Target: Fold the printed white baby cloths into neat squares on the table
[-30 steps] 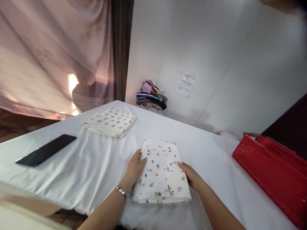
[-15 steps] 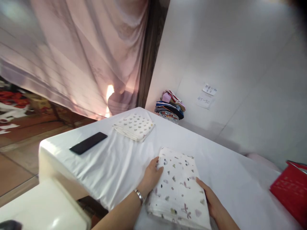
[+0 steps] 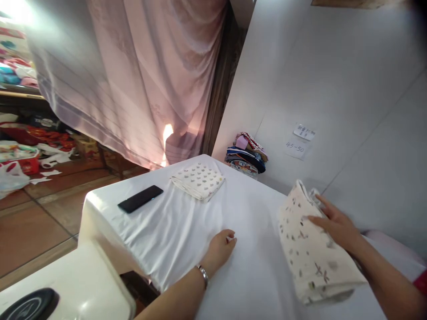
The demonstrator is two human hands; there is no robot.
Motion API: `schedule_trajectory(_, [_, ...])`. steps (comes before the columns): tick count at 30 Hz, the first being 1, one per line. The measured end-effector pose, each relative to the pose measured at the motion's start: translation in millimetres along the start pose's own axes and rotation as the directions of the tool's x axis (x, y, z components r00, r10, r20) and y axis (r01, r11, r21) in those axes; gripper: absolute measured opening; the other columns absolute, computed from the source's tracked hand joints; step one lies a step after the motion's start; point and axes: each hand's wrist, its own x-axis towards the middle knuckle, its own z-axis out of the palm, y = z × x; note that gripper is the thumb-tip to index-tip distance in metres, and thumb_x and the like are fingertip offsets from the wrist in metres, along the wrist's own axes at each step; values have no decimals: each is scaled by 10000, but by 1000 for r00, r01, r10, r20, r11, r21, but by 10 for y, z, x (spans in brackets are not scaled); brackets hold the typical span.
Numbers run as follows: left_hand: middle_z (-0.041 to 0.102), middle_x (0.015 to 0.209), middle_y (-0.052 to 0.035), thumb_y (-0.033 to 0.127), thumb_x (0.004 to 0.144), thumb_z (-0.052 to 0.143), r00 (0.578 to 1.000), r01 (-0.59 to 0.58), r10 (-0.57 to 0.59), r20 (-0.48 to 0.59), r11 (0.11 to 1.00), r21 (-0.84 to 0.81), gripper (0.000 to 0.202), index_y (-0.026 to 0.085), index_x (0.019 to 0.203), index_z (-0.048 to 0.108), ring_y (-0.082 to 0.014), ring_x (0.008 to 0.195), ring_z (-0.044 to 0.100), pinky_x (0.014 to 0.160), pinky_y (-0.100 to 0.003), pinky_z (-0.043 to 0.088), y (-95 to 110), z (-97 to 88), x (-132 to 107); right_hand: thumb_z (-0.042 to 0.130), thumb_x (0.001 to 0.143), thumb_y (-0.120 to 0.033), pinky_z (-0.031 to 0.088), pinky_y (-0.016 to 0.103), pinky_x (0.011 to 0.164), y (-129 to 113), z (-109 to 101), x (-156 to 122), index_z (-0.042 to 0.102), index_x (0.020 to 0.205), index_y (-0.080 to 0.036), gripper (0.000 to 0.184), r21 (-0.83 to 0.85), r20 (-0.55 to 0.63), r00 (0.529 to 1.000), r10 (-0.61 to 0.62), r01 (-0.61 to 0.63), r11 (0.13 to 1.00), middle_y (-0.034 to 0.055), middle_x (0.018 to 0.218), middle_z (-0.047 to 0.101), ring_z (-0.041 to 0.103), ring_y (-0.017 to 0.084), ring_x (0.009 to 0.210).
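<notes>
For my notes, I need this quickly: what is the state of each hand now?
Left hand: open, loosely curled, with nothing visible in it.
Right hand: closed on the folded printed cloth.

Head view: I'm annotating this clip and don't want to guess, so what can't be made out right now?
All in the head view:
- Right hand: partly hidden behind the held cloth.
- Held cloth: far face turned away from the camera.
- Red object: mostly cut off by the right edge.
- Round black object: cut off by the bottom edge.
- Upper note: writing too small and blurred.
</notes>
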Motion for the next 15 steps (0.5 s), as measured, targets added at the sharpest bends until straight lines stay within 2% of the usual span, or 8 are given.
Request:
schedule_trajectory(2, [664, 777, -22, 335, 791, 466, 1000, -15, 15, 4, 1000, 23, 266, 198, 922, 652, -161, 694, 594, 657, -276, 435, 1, -2, 14, 683, 656, -321, 502, 373, 707, -221, -30, 71, 366, 1391, -242, 804, -340, 13, 975, -222, 213, 916, 111, 1127, 634, 644, 288, 861])
schedule_trajectory(4, [664, 770, -21, 332, 798, 466, 1000, -22, 21, 7, 1000, 22, 269, 197, 938, 652, -156, 683, 594, 658, -273, 439, 0, 0, 32, 614, 714, -255, 468, 379, 816, -307, 131, 45, 359, 1393, -255, 725, -585, 89, 927, -364, 344, 735, 97, 1232, 576, 575, 302, 1039])
schedule_trajectory(6, [659, 767, -18, 338, 790, 490, 1000, -28, 28, -5, 1000, 2, 283, 192, 980, 640, -151, 673, 590, 670, -272, 447, 2, -2, 53, 516, 769, -176, 453, 369, 838, -237, 460, -103, 309, 1415, -259, 683, -698, 189, 907, -377, 394, 598, 94, 1256, 553, 557, 286, 1061])
schedule_trajectory(8, [650, 779, -20, 373, 790, 500, 998, -15, 11, -67, 998, -53, 335, 185, 1043, 614, -153, 677, 589, 683, -281, 461, 9, -19, 78, 420, 786, -93, 463, 357, 793, -40, 881, -375, 288, 1423, -275, 676, -732, 295, 897, -330, 434, 525, 94, 1210, 572, 589, 267, 982])
schedule_trajectory(9, [648, 805, -27, 401, 799, 490, 993, 0, -12, -116, 995, -102, 372, 181, 1079, 596, -158, 693, 592, 687, -287, 468, 14, -37, 92, 381, 778, -55, 463, 362, 788, 84, 1094, -542, 293, 1422, -283, 690, -723, 363, 879, -309, 475, 501, 93, 1210, 568, 594, 264, 958])
schedule_trajectory(11, [647, 910, -54, 448, 825, 445, 971, 31, -80, -223, 976, -217, 427, 172, 1128, 566, -174, 783, 603, 722, -302, 481, 25, -87, 118, 380, 760, -52, 466, 375, 798, 333, 1458, -888, 345, 1404, -281, 684, -640, 528, 808, -260, 580, 503, 93, 1261, 539, 580, 281, 979])
schedule_trajectory(12, [639, 979, -69, 457, 837, 424, 957, 39, -112, -268, 963, -266, 438, 167, 1136, 559, -182, 850, 601, 755, -307, 481, 30, -114, 129, 374, 773, -68, 448, 396, 852, 444, 1593, -1042, 356, 1397, -296, 665, -602, 550, 786, -282, 608, 518, 73, 1313, 504, 540, 297, 1058])
schedule_trajectory(15, [610, 1086, -88, 450, 847, 424, 935, 44, -146, -324, 952, -302, 433, 158, 1139, 555, -202, 992, 569, 851, -322, 461, 36, -165, 151, 385, 739, -66, 371, 456, 977, 681, 1784, -1356, 331, 1414, -279, 710, -581, 461, 838, -292, 534, 615, 39, 1393, 433, 446, 319, 1183])
